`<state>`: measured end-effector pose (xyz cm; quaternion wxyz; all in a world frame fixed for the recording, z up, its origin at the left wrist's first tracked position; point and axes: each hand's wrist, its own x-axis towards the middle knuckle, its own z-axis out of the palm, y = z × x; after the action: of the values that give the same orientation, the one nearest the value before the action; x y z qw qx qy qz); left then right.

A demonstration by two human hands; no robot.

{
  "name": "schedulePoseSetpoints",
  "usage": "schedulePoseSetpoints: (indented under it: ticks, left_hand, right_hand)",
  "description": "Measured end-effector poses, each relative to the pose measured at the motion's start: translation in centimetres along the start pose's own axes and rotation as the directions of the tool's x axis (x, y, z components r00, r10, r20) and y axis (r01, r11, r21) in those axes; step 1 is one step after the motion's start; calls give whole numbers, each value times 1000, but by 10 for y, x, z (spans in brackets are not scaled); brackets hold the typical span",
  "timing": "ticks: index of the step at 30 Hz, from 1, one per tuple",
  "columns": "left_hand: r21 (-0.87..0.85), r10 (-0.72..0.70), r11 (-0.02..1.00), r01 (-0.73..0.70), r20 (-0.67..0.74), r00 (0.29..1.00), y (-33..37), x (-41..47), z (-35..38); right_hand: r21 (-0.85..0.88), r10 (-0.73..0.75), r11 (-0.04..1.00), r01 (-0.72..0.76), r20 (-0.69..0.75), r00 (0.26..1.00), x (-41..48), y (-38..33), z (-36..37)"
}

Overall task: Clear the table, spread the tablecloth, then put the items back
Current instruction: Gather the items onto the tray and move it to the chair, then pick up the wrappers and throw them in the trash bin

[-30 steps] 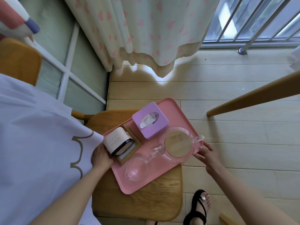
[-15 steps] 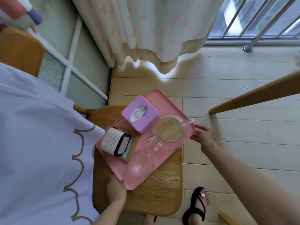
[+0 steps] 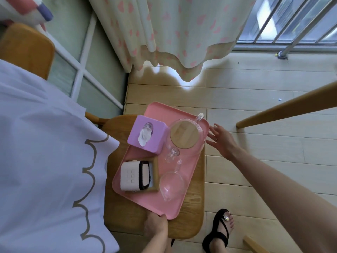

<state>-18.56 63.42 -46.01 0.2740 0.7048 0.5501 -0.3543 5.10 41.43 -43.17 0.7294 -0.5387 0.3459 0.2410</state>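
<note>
So, the pink tray (image 3: 182, 203) sat at an angle on the wooden chair (image 3: 189, 225), its far end overhanging the seat's far edge above the floor (image 3: 255, 161). L hand (image 3: 156, 226) gripped the tray's near edge by the near corner, fingers tucked under the rim. R hand (image 3: 221, 141) was spread flat, fingers apart & holding nothing, just beside the tray's right edge near its far-right corner. Couldn't tell if the fingertips touched the rim.

On the tray:
- purple tissue box (image 3: 145, 136) toward the far-left corner, w/ a tissue poking out the top
- glass teapot (image 3: 184, 134) w/ round wooden lid in the far-right corner, just beside the box
- small clear glass piece (image 3: 172, 154) w/ a spiral in it, just nearer than the teapot; couldn't tell if joined to it
- clear glass cup (image 3: 171, 185) w/ handle, near the right edge
- white device (image 3: 131, 175) w/ square buttons on a wooden base (image 3: 155, 172), along the left edge

White tablecloth (image 3: 45, 143) w/ gold scalloped trim hung left of the chair, hem just beside the seat's left edge. Foot in a black sandal (image 3: 220, 230) stood on the floor by the seat's near-right corner.
</note>
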Motion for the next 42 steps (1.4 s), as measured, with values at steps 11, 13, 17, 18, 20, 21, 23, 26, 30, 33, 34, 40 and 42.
schedulePoseSetpoints:
  ticks: [11,13,17,18,20,21,23,26,30,33,34,40,42]
  left_hand:
    - [-313,-27,945,101,233,972,-67,23,91]
    - [-309,-48,944,117,222,974,-84,48,115]
    - [-293,-74,945,147,247,966,-63,17,92]
    - [-291,-84,941,171,286,954,-48,-10,72]
    - [-277,-90,938,206,381,920,-30,-45,48]
    - [-262,-75,943,205,431,899,-23,-55,43]
    - [-207,-35,963,172,538,842,-6,-81,34]
    - [-220,101,974,61,654,750,26,-127,19]
    - [-294,369,929,-227,664,650,75,-170,-7]
    - [-368,557,830,-419,534,636,124,-201,-40]
    - [-386,606,795,-467,491,626,143,-212,-51]
    - [-338,777,618,-710,404,484,226,-290,-79]
    - [-290,811,541,-790,429,398,247,-326,-76]
  right_hand:
    - [-111,15,994,4,170,985,-8,7,17]
    - [-112,15,994,6,188,982,-10,9,21]
    - [-153,11,988,23,219,976,-19,10,32]
    - [-184,1,982,38,204,979,-22,8,35]
    - [-269,-31,960,71,151,988,-29,4,39]
    - [-301,-37,951,68,109,993,-30,3,39]
    - [-334,-22,942,24,10,1000,-35,1,38]
    - [-339,11,940,-28,-50,999,-51,-8,30]
    - [-319,52,946,-54,-15,999,-90,-39,11]
    - [-263,8,965,-9,-7,1000,-131,-69,-5]
    - [-240,-17,971,14,-10,1000,-145,-79,-11]
    - [-74,-184,981,179,-77,980,-235,-139,-65]
    - [-3,-226,974,228,-138,964,-266,-155,-92]
